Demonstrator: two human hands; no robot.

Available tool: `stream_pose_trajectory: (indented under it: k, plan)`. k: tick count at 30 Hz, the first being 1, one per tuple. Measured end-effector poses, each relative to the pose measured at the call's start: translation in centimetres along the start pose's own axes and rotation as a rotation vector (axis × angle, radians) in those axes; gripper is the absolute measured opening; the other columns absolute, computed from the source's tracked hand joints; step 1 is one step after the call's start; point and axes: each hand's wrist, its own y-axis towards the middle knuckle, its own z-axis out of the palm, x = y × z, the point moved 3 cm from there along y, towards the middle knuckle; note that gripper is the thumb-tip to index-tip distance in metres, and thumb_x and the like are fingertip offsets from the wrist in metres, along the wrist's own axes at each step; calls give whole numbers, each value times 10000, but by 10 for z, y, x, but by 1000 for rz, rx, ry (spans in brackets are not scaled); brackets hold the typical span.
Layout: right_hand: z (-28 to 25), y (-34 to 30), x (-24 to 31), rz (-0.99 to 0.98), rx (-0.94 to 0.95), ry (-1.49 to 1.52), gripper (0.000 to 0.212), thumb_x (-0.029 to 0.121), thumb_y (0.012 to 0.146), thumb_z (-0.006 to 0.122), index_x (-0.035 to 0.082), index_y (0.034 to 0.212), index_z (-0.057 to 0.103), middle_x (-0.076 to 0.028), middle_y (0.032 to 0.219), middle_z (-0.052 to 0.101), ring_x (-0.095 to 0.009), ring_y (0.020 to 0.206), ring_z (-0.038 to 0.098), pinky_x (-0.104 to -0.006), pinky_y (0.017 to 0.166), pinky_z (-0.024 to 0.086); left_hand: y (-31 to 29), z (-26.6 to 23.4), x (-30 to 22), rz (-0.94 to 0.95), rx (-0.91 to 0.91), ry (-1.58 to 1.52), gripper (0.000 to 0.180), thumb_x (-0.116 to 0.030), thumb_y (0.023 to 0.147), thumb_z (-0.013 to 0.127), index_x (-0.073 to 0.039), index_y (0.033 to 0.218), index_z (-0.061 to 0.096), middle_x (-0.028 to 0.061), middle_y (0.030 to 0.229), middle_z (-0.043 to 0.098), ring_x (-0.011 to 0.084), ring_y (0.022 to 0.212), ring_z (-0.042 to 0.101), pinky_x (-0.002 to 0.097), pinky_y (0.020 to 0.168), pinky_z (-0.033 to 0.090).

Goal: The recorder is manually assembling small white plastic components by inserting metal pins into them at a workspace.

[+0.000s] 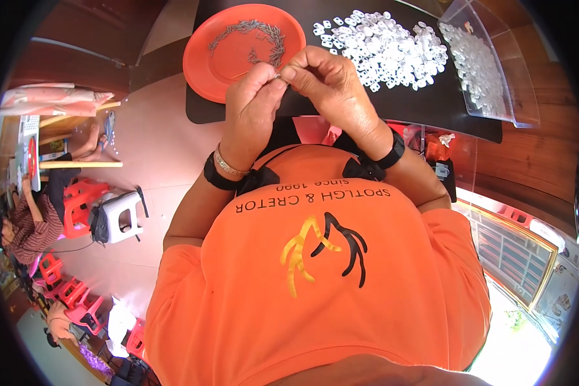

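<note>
My left hand (254, 106) and my right hand (331, 87) meet fingertip to fingertip over the near edge of a black mat (341, 103). Between the pinched fingers sits a tiny metal piece (278, 76), too small to make out in detail. Just beyond my left hand lies an orange plate (202, 61) holding a curved row of small grey metal pieces (264, 32). A heap of small white plastic parts (383, 48) is spread on the mat past my right hand. Both wrists carry black bands; the left also has a metal bracelet.
A clear plastic tray (495, 77) with several more clear parts stands at the right end of the mat. To the left, on the pink floor, are a white stool (122, 215), red stools (77, 202), and another person (26, 225) seated at a low table.
</note>
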Motion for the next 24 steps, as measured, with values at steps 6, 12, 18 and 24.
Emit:
stream_pose_trajectory:
  k: [6, 12, 18, 24]
  plan:
    - [-20, 15, 0, 112, 150, -55, 249, 236, 890, 641, 3, 975, 661, -46, 821, 651, -103, 762, 586, -255, 727, 483, -3, -9, -3, -109, 4, -10, 160, -109, 894, 506, -29, 757, 499, -34, 597, 420, 30, 518, 345, 203, 471, 278]
    - [-112, 76, -4, 66, 9, -743, 184, 153, 823, 639, -2, 916, 675, -114, 793, 673, -210, 745, 662, -297, 657, 509, -7, -26, -2, -204, -85, -128, 170, -131, 885, 499, -42, 741, 509, -28, 568, 437, 43, 490, 359, 204, 458, 260]
    - [-124, 88, -27, 33, 196, -971, 199, 172, 816, 648, 10, 927, 676, -113, 782, 677, -203, 733, 654, -291, 661, 498, -12, -29, -1, -219, -96, -147, 167, -133, 887, 497, -51, 743, 513, -29, 562, 443, 40, 483, 356, 197, 450, 250]
    - [-112, 91, -43, 57, 205, -1269, 214, 236, 787, 654, 63, 912, 673, -103, 820, 684, -260, 777, 657, -332, 696, 500, -11, -29, -3, -228, -84, -134, 164, -139, 889, 498, -57, 748, 514, -31, 574, 449, 38, 489, 360, 194, 445, 250]
